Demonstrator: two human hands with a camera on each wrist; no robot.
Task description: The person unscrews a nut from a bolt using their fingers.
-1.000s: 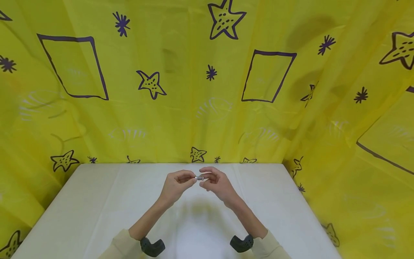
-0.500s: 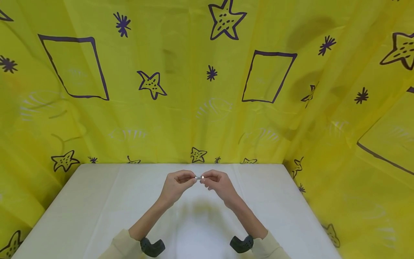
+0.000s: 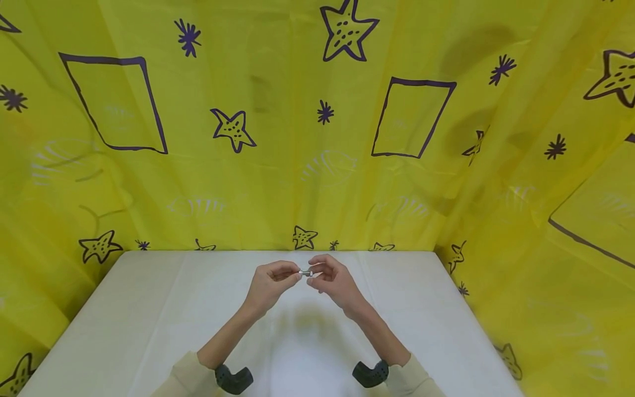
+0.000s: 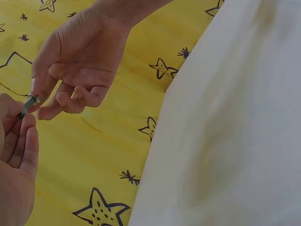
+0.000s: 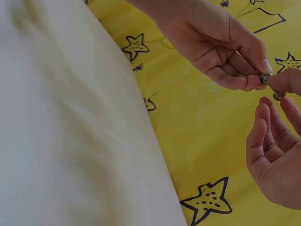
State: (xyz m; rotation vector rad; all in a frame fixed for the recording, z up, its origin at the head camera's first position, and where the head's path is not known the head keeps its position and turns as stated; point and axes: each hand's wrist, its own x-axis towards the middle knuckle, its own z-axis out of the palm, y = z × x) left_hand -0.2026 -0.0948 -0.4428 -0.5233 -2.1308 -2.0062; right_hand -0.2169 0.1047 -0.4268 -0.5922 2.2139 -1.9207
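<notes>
Between the two hands, above the white table, is a small shiny metal bolt point(image 3: 306, 273), lying roughly level with a wider end toward the right. My left hand point(image 3: 268, 285) pinches its left end between thumb and fingertips. Around the other end, my right hand point(image 3: 338, 285) has its fingers spread and its thumb apart from them. In the right wrist view the bolt point(image 5: 272, 85) shows a wider piece at each end; the right thumb point(image 5: 288, 81) lies close against it, while the right fingers stand off below. The left wrist view shows the bolt point(image 4: 29, 103) partly covered by fingertips.
A white table point(image 3: 208, 331) spreads under both hands. Yellow curtains point(image 3: 278, 182) with dark star and frame drawings stand behind it and along both sides. A dark curved piece is on each forearm, at the left point(image 3: 234, 379) and the right point(image 3: 371, 374).
Half a second ago my right fingers and thumb were closed together on the bolt's right end; now they are spread apart, much as one second ago. The left hand keeps its pinch.
</notes>
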